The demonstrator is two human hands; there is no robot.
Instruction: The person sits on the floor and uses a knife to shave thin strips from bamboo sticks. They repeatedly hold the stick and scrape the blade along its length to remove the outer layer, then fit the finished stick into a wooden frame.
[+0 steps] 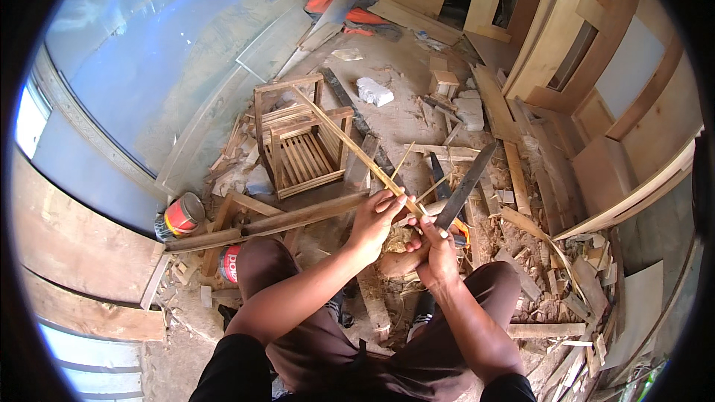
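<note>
My left hand (375,222) is closed around a long, narrow bamboo strip (344,138), near its lower end. The strip slants away to the far left, and thin slivers (403,160) stick out beside it. In my right hand (438,254) is a machete with a broad dark blade (469,184) pointing up and right. Its light wooden handle (401,263) shows below the fingers. The blade's base lies close to the strip's near end; whether they touch is hard to tell. Both hands are close together above my knees.
A slatted wooden frame (305,150) stands ahead on the left, near a long board (298,222). Paint cans (183,215) sit at the left. An orange-handled tool (462,233) lies behind my right hand. Scraps (581,268) litter the right floor, beside wooden panels (555,45).
</note>
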